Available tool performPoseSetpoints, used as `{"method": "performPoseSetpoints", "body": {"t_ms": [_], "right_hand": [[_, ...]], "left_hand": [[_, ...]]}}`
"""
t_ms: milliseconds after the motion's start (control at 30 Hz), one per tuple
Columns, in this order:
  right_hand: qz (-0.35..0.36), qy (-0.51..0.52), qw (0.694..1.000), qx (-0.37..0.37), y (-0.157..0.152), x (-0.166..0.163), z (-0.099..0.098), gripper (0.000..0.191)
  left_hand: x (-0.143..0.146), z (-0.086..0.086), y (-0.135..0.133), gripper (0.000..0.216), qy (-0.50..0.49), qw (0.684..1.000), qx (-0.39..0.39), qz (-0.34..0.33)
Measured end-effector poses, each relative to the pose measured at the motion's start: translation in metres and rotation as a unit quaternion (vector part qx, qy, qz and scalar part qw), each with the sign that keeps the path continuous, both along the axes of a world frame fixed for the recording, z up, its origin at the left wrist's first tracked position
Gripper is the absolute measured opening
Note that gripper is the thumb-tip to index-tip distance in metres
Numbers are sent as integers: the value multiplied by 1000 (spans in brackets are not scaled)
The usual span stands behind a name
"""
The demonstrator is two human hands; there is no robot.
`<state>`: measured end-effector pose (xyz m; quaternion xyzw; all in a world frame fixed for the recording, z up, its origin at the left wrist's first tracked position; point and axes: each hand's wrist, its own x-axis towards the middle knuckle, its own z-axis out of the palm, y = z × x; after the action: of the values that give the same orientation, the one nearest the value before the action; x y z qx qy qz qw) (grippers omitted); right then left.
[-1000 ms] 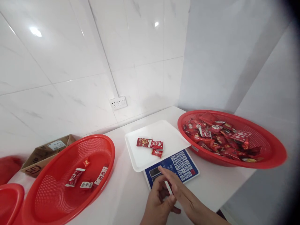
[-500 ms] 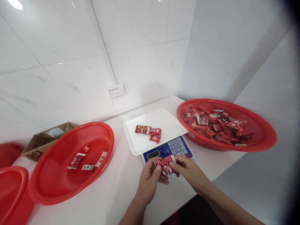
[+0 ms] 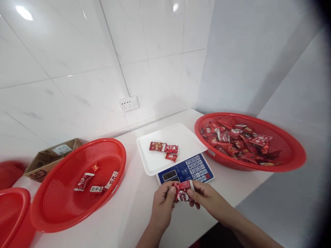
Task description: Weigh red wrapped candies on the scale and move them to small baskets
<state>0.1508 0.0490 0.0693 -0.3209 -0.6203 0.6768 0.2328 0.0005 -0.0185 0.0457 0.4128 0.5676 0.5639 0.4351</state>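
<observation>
Packet (image 3: 182, 196) between both hands (image 3: 161, 206), pinched at opposite ends.

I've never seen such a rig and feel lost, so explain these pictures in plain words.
There is no robot: each grip is a person's bare hand, the left hand and the right hand. Every picture comes from one head-worn camera looking forward and down. Both hands hold a red wrapped packet. Beyond them on the white table stands a blue-panelled scale with a white tray carrying a few loose packets. The right basket is piled with packets; the left basket holds a few, with a cardboard box behind it.
</observation>
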Motion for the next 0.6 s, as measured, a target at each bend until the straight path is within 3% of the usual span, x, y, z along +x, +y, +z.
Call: {"method": "performPoseSetpoints", "body": {"t_ms": [200, 333, 500, 600], "right_hand": [[3, 52, 997, -64, 3, -1, -4, 30], [-19, 60, 997, -44, 12, -11, 9, 31], [-76, 62, 994, 39, 37, -36, 33, 42], [-122, -9, 977, 175, 52, -47, 39, 48]], "left_hand": [[-1, -2, 0, 48, -47, 999, -21, -11], [-1, 0, -3, 58, -73, 995, -16, 63], [0, 1, -4, 60, -63, 985, 86, 134], [-1, -3, -4, 56, -55, 982, 105, 145]]}}
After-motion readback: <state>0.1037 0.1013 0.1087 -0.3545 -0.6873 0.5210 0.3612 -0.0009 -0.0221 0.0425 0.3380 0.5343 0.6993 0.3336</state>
